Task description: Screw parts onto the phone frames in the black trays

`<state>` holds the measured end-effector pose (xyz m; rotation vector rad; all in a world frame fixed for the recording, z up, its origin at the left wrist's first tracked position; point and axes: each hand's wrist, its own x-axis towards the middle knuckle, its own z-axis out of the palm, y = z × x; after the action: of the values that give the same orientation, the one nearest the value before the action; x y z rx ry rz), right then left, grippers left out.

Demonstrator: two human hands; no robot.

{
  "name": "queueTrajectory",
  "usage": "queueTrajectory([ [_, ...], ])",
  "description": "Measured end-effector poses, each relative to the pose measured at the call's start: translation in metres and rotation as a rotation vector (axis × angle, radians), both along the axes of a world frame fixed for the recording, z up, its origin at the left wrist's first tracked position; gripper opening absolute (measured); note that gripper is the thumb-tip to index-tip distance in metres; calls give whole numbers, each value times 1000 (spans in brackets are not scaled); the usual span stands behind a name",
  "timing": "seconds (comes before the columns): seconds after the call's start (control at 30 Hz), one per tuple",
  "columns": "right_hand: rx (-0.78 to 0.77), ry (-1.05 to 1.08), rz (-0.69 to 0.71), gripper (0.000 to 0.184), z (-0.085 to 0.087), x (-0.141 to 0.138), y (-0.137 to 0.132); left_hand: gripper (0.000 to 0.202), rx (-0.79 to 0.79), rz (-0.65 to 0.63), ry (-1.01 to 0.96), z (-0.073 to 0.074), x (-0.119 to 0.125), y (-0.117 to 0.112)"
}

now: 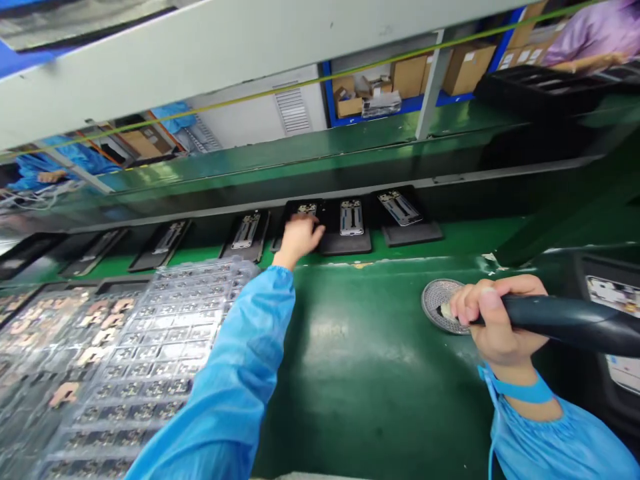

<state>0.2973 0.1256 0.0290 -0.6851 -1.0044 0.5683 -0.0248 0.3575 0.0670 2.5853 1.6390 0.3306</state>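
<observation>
My left hand [299, 238] reaches forward and rests on a black carrier [300, 220] holding a phone frame on the conveyor; its fingers lie curled over the carrier's near edge. Beside it to the right sits another carrier with a silver phone frame [351, 218]. My right hand [493, 319] is closed around the handle of a dark electric screwdriver [570, 323], whose tip hovers over a round metal screw dish [437, 301] on the green bench.
More carriers with frames [403, 208] [247, 232] line the belt. Clear plastic trays of small parts [150, 347] lie at left. A black tray [607, 313] is at right. Another person's sleeve [590, 33] shows at top right, cardboard boxes [465, 67] behind.
</observation>
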Motion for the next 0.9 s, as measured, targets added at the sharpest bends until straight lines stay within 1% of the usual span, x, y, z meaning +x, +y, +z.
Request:
queueTrajectory([
  [0.03, 2, -3, -43, 38, 0, 6, 3, 46, -31, -50, 3, -11, 8, 0],
  [0.1, 3, -8, -142, 46, -1, 18, 9, 30, -86, -137, -3, -32, 23, -3],
  [0.17, -15, -20, -231, 52, -3, 30, 16, 10, -107, -181, -23, -44, 34, -6],
  [0.2, -34, -28, -261, 55, -4, 36, 19, 4, -107, -189, -36, -46, 38, -7],
  [0.23, -57, -34, -281, 57, -5, 41, 21, 5, -100, -193, -50, -46, 42, -9],
  [0.3, -105, -34, -296, 61, -8, 48, 26, 10, -78, -199, -81, -40, 46, -14],
  [0.37, -134, -29, -285, 63, -9, 51, 28, 10, -63, -215, -107, -30, 47, -28],
  [0.4, -140, -29, -273, 64, -10, 51, 28, 9, -59, -229, -119, -25, 45, -40],
  [0.47, -144, -34, -248, 63, -10, 51, 28, 8, -54, -269, -143, -18, 40, -76],
  [0.5, -145, -38, -237, 62, -9, 51, 27, 9, -50, -295, -157, -15, 36, -99],
  [0.57, -153, -43, -217, 61, -9, 50, 25, 11, -59, -357, -170, -13, 28, -152],
  [0.63, -159, -43, -204, 59, -8, 49, 25, 15, -86, -402, -168, -16, 21, -208],
  [0.7, -156, -43, -201, 57, -8, 48, 26, 18, -84, -445, -190, -22, 17, -262],
  [0.77, -149, -49, -203, 58, -8, 47, 30, 18, -86, -495, -212, -30, 14, -306],
  [0.8, -146, -53, -205, 58, -9, 47, 32, 17, -86, -515, -222, -34, 12, -322],
  [0.83, -143, -59, -206, 59, -9, 46, 34, 16, -101, -530, -232, -37, 11, -334],
  [0.87, -143, -65, -205, 60, -10, 46, 35, 12, -133, -542, -242, -39, 9, -341],
  [0.9, -145, -73, -203, 60, -10, 46, 37, 8, -179, -547, -253, -41, 8, -342],
])
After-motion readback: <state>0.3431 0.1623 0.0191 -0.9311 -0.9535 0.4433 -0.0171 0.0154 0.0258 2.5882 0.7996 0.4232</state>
